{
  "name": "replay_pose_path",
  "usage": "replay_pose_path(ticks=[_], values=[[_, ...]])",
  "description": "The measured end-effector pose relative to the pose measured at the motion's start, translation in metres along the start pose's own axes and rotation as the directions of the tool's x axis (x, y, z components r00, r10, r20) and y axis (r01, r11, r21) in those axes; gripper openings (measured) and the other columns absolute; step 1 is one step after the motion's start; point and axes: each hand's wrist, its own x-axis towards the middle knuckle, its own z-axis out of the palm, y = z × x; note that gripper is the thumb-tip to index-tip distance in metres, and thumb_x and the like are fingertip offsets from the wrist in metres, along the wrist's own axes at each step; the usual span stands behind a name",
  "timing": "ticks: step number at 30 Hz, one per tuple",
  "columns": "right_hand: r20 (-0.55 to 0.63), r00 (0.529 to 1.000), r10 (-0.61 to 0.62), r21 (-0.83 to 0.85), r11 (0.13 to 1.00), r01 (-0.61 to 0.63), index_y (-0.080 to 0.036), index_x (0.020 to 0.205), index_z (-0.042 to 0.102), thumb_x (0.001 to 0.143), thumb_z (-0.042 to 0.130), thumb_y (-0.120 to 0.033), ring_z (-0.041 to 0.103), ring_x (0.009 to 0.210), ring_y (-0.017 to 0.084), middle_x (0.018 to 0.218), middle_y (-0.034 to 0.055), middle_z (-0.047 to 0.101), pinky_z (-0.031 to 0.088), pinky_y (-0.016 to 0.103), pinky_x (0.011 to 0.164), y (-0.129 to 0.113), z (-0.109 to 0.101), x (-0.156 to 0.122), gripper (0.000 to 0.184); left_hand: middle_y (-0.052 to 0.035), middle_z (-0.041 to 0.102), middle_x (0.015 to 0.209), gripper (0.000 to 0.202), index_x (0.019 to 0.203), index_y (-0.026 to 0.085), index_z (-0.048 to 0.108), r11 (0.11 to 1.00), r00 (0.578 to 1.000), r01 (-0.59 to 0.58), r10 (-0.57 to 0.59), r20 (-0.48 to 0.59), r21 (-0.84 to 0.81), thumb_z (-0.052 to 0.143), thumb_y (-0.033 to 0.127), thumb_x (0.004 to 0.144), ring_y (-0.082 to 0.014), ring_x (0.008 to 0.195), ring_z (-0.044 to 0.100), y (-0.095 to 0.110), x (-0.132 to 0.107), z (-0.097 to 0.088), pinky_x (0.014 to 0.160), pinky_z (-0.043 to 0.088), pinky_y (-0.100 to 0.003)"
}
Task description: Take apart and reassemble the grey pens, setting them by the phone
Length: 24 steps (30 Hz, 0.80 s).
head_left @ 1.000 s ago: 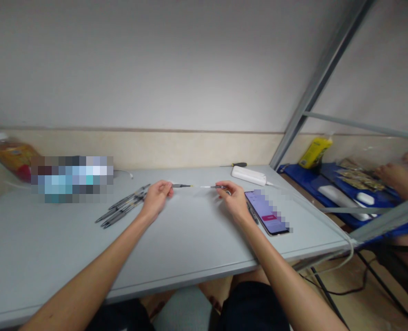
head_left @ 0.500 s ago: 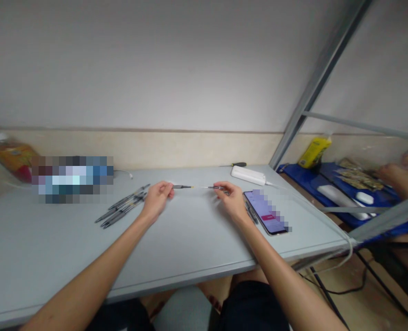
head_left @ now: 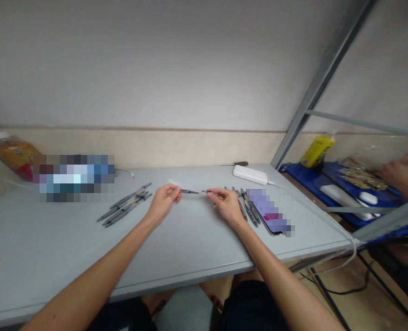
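Observation:
My left hand (head_left: 165,201) pinches a dark pen barrel (head_left: 189,191), which points right above the table. Opposite it, the fingertips of my right hand (head_left: 227,203) are closed on a thin dark pen part (head_left: 206,191); most of it is hidden by the fingers. The facing ends of the two pieces meet or nearly meet; whether one sits inside the other I cannot tell. Left of my left hand lies a group of several grey pens (head_left: 124,205). More grey pens (head_left: 250,209) lie beside my right hand, next to the phone.
A phone (head_left: 271,214) lies on the grey table (head_left: 190,243) at the right. Behind it are a white power strip (head_left: 250,174) and a screwdriver (head_left: 240,163). An orange bottle (head_left: 16,154) stands at far left. Another person's hand (head_left: 402,174) is over a blue table (head_left: 307,177).
My hands have come closer together, closing the gap between the pen barrel and the thin part. The pens beside my right hand show more fully now.

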Motion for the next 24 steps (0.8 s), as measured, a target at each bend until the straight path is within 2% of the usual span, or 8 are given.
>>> replay_pose_path(ticks=[4, 7, 10, 13, 16, 20, 22, 24], values=[[0.057, 0.995, 0.077, -0.08, 0.994, -0.073, -0.014, 0.057, 0.064, 0.079, 0.051, -0.048, 0.039, 0.04, 0.009, 0.043, -0.0017, 0.05, 0.03, 0.023, 0.043, 0.0009, 0.001, -0.0026, 0.043, -0.0012, 0.061, 0.058, 0.035, 0.074, 0.014, 0.06, 1.0, 1.0, 0.003, -0.003, -0.004, -0.02, 0.07, 0.045, 0.061, -0.0125, 0.056, 0.055, 0.0049, -0.001, 0.0008, 0.059, 0.04, -0.026], [0.059, 0.992, 0.11, -0.137, 0.985, -0.101, -0.015, 0.047, 0.058, 0.083, 0.04, -0.054, 0.033, 0.036, 0.008, 0.036, -0.0034, 0.039, 0.026, 0.023, 0.041, -0.0018, 0.0018, -0.0039, 0.056, -0.0013, 0.061, 0.058, 0.035, 0.074, 0.014, 0.06, 1.0, 1.0, 0.003, -0.003, -0.007, -0.022, 0.07, 0.045, 0.061, -0.0124, 0.056, 0.055, 0.0061, -0.0015, 0.0012, 0.059, 0.041, -0.026], [0.077, 0.995, 0.063, -0.062, 0.996, -0.058, -0.015, 0.069, 0.065, 0.082, 0.044, -0.051, 0.041, 0.041, 0.009, 0.047, -0.0022, 0.051, 0.031, 0.022, 0.042, -0.0025, 0.0016, -0.004, 0.044, -0.0009, 0.061, 0.057, 0.034, 0.074, 0.014, 0.06, 1.0, 1.0, 0.001, -0.001, -0.012, -0.025, 0.07, 0.044, 0.062, -0.0116, 0.056, 0.054, 0.0056, -0.0009, 0.0001, 0.059, 0.04, -0.025], [0.108, 0.994, 0.005, 0.069, 0.998, -0.012, -0.018, 0.102, 0.059, 0.076, 0.056, -0.042, 0.048, 0.048, 0.01, 0.066, -0.0016, 0.061, 0.035, 0.021, 0.045, -0.0016, 0.0008, -0.0037, 0.035, -0.0009, 0.061, 0.058, 0.034, 0.074, 0.013, 0.06, 0.999, 1.0, 0.007, -0.008, -0.021, -0.033, 0.07, 0.043, 0.062, -0.0109, 0.055, 0.054, 0.0054, 0.0, -0.0019, 0.059, 0.04, -0.025], [0.132, 0.991, 0.002, 0.066, 0.998, -0.01, -0.016, 0.082, 0.061, 0.079, 0.053, -0.043, 0.044, 0.045, 0.009, 0.055, -0.0025, 0.056, 0.034, 0.021, 0.046, -0.0022, 0.0001, -0.0037, 0.028, -0.0009, 0.061, 0.057, 0.035, 0.074, 0.013, 0.06, 0.999, 1.0, 0.019, -0.02, -0.011, -0.043, 0.071, 0.044, 0.061, -0.0107, 0.054, 0.053, 0.0062, -0.0001, -0.0026, 0.058, 0.04, -0.024], [0.124, 0.991, 0.055, -0.065, 0.997, -0.047, -0.016, 0.054, 0.056, 0.086, 0.038, -0.05, 0.039, 0.039, 0.009, 0.041, -0.0026, 0.045, 0.031, 0.023, 0.045, -0.0056, -0.0016, -0.0046, 0.05, -0.0004, 0.06, 0.056, 0.034, 0.074, 0.013, 0.06, 0.999, 1.0, 0.015, -0.014, 0.026, -0.037, 0.07, 0.043, 0.063, -0.0109, 0.054, 0.053, 0.0064, -0.0018, -0.0006, 0.057, 0.039, -0.024], [0.074, 0.997, 0.028, -0.062, 0.998, -0.024, -0.016, 0.063, 0.059, 0.085, 0.04, -0.05, 0.042, 0.041, 0.01, 0.046, -0.002, 0.05, 0.033, 0.023, 0.046, -0.0067, -0.0027, -0.0053, 0.045, -0.0005, 0.06, 0.057, 0.033, 0.075, 0.013, 0.06, 0.999, 1.0, 0.016, -0.015, 0.027, -0.037, 0.069, 0.043, 0.064, -0.011, 0.054, 0.053, 0.0052, -0.0022, 0.0, 0.057, 0.04, -0.024], [0.058, 0.998, -0.029, -0.005, 1.0, 0.03, -0.017, 0.083, 0.063, 0.08, 0.052, -0.046, 0.047, 0.047, 0.011, 0.058, -0.0015, 0.058, 0.037, 0.022, 0.049, -0.0069, -0.0039, -0.006, 0.032, -0.0005, 0.06, 0.057, 0.032, 0.075, 0.013, 0.06, 0.999, 1.0, 0.015, -0.014, 0.024, -0.035, 0.069, 0.043, 0.064, -0.0108, 0.054, 0.053, 0.0035, -0.002, -0.0002, 0.057, 0.039, -0.024]])
